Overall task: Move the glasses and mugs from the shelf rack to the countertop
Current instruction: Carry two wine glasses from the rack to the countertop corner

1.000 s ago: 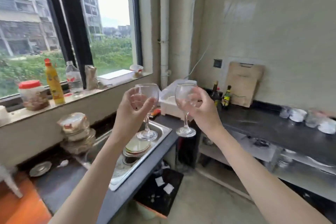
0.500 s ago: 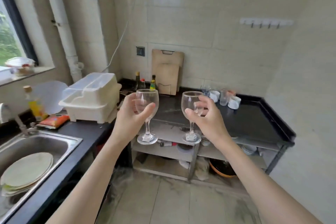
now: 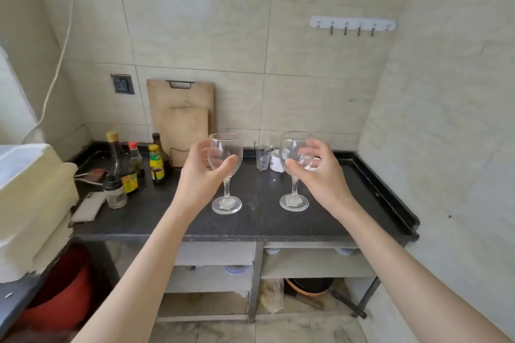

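Fingers (image 3: 320,153) loosening, glasses (image 3: 225,172) now on countertop (image 3: 259,220)

Both bare forearms reach forward, side by side. The left hand (image 3: 202,175) and right hand (image 3: 320,172) each curl, fingers and thumb apart.

Two clear, empty stemmed wine glasses stand upright side by side, well apart, over a dark table (image 3: 264,220). The left glass (image 3: 225,167) has a round bowl, a short knobbed stem and a wide round foot with a small pale patch; the left hand (image 3: 202,175) wraps its bowl. The right glass (image 3: 294,164) matches it in shape, and the right hand (image 3: 320,172) cups its bowl (whether either foot touches the table cannot be told). Behind them, near the wall, a small clear tumbler (image 3: 263,157) stands upright on the table, with a white mug (image 3: 276,160) just beside it on the right.
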